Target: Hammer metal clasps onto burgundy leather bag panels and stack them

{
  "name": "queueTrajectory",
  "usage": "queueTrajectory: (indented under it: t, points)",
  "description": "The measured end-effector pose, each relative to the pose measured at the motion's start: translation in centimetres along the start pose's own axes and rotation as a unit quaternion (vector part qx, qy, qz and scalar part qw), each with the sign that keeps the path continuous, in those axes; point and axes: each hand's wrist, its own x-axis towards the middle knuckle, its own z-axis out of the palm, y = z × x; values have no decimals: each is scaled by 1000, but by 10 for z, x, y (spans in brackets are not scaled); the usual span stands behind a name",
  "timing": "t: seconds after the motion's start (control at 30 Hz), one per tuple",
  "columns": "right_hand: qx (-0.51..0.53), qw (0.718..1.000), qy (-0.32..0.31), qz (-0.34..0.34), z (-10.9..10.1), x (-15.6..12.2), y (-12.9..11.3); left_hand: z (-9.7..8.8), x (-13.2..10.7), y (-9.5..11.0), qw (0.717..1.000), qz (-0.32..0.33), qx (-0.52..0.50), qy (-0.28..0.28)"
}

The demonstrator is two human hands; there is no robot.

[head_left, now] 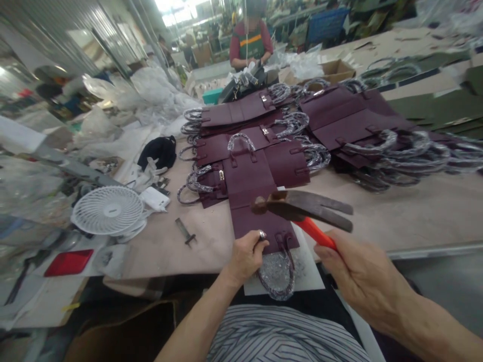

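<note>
My right hand [358, 271] is closed round the red handle of a claw hammer [309, 205], its head raised over a flat burgundy bag panel [249, 186]. Fingers pinched together, my left hand [247, 254] grips a small shiny metal tool [261, 235] upright on the panel, most of it hidden in the fist. A plastic-wrapped handle [279, 294] of this panel curves over a white board [313, 274] at the table's front edge. The panel's other wrapped handle [241, 143] lies at its far end.
Stacked burgundy bag panels [241, 110] with wrapped handles lie behind, and more panels [350, 115] to the right. On the left are a white fan [108, 210], a metal tool [184, 231] and a red flat case [69, 262]. A person [252, 42] is across the table.
</note>
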Motion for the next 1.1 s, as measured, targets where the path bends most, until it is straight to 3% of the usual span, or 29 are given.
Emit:
queueTrajectory:
  t: [0.1,0.17,0.3,0.43,0.53,0.63,0.97,1.1]
  points:
    - [-86,994,-27,-64,-2,-9,5,1,-1,-1,1000,3,18,8]
    - [-113,990,-68,-52,-1,-13,11,1,-2,-1,1000,4,23,6]
    - [-73,990,-96,68,9,-5,21,0,-1,1,1000,5,6,5]
    - [-70,970,-117,200,45,14,36,-3,1,3,1000,-8,0,-12]
    - [-74,956,-133,250,77,24,50,-6,2,4,1000,-5,-7,-18]
    - [-93,945,-143,281,95,27,57,-7,1,2,1000,10,-17,-5]
    - [-142,921,-155,328,103,28,47,-11,1,-3,997,68,-28,33]
    - [-151,914,-160,340,105,30,46,-11,0,-2,997,53,-32,45]
